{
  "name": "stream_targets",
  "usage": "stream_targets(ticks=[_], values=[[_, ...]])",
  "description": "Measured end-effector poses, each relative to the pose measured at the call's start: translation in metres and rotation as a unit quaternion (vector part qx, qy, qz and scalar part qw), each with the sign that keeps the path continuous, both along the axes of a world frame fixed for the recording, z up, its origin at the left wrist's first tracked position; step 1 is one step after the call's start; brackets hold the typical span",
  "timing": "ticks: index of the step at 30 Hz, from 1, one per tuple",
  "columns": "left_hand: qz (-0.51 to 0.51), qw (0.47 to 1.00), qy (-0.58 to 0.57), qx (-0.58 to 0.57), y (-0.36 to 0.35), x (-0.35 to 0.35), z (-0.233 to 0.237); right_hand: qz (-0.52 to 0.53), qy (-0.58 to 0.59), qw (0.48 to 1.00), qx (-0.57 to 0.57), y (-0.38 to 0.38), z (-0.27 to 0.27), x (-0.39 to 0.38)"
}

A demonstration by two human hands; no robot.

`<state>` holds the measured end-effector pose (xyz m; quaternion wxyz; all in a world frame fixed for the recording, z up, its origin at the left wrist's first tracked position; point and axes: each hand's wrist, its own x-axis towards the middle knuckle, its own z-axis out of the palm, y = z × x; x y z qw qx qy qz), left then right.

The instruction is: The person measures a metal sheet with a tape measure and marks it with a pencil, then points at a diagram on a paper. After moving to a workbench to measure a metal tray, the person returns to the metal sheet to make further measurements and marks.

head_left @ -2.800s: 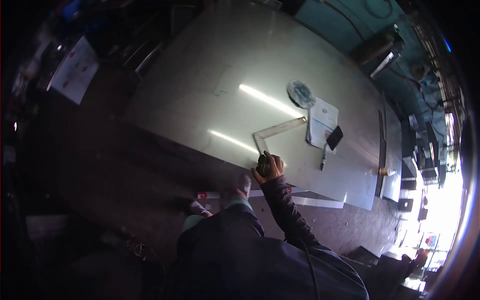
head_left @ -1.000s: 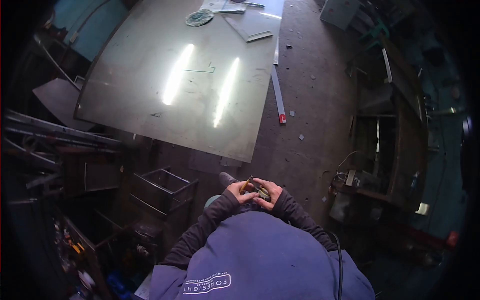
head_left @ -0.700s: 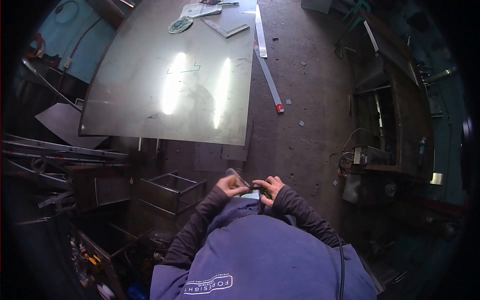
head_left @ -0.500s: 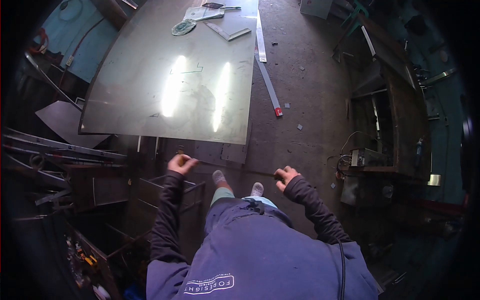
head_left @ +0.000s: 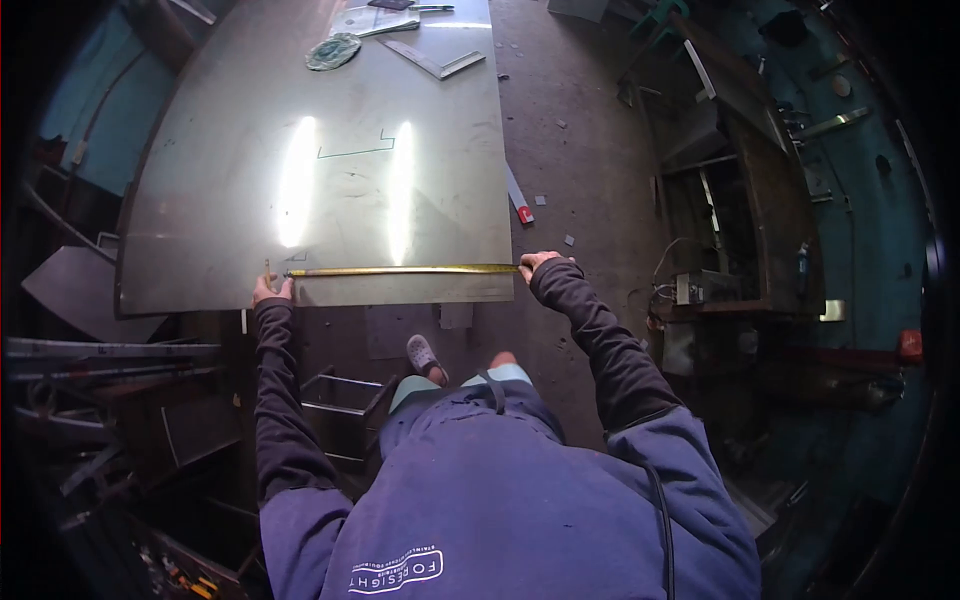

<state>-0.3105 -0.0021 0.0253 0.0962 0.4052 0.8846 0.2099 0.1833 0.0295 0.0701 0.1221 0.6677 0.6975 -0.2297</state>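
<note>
A round, pale-green bundle is resting beside some papers at the far end of a workshop's broad metal sheet, with a pen lying near them. An L-shaped metal square is lying just beside the papers — all of it well apart from the yellow tape measure, which is spanning the sheet's near end. Just beyond the tape, a small dark mark is showing close to the left hand.

That hand is meeting the tape's end, a thin stick standing up from it; whether its fingers are pinching the blade, one cannot tell. The right hand is clamping the other end in curled fingers, just past the sheet's right edge.

The metal sheet is throwing back two bright streaks of light and bearing a green drawn line. Below it, a strip with a red tip and small pale scraps are lying on the dark floor. A low metal frame is standing near the person's legs — long bars are crowding the left, and a dark bench is lining the right.
</note>
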Motion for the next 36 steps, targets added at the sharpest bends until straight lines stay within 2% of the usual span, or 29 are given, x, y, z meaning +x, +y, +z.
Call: stream_targets(ticks=[1, 2, 4, 8, 11, 16, 17, 21, 26, 29, 36], values=[[-0.041, 0.998, 0.021, 0.043, 0.007, 0.007, 0.000, -0.009, -0.007, 1.000, -0.001, 0.004, -0.004, -0.003], [-0.050, 0.998, 0.016, 0.038, 0.015, 0.016, 0.000, -0.019, -0.013, 1.000, -0.006, 0.005, -0.007, -0.007], [-0.235, 0.966, -0.038, 0.098, 0.026, 0.044, -0.004, -0.039, -0.031, 0.999, -0.019, -0.001, -0.001, -0.018], [-0.329, 0.934, -0.129, 0.060, 0.034, 0.120, 0.002, -0.052, -0.068, 0.996, -0.007, 0.004, -0.012, -0.021], [-0.389, 0.911, -0.122, 0.060, 0.036, 0.153, 0.002, -0.064, -0.080, 0.991, -0.084, 0.005, -0.001, -0.025], [-0.405, 0.908, -0.106, 0.038, 0.036, 0.162, -0.005, -0.088, -0.066, 0.990, -0.089, 0.001, -0.008, -0.025], [-0.402, 0.907, -0.115, 0.043, 0.035, 0.162, -0.006, -0.071, -0.057, 0.996, -0.002, -0.006, -0.011, -0.024], [-0.406, 0.901, -0.137, 0.066, 0.032, 0.161, -0.010, -0.080, -0.039, 0.996, 0.004, -0.009, -0.017, -0.019], [-0.399, 0.899, -0.155, 0.093, 0.031, 0.160, -0.022, -0.026, -0.006, 0.999, 0.037, -0.015, -0.028, -0.010], [-0.365, 0.918, -0.146, 0.047, 0.027, 0.168, 0.000, -0.021, -0.008, 1.000, 0.015, -0.011, -0.025, -0.010], [-0.356, 0.921, -0.155, 0.023, 0.028, 0.170, 0.002, -0.028, -0.004, 0.994, -0.102, 0.005, -0.012, -0.011]])
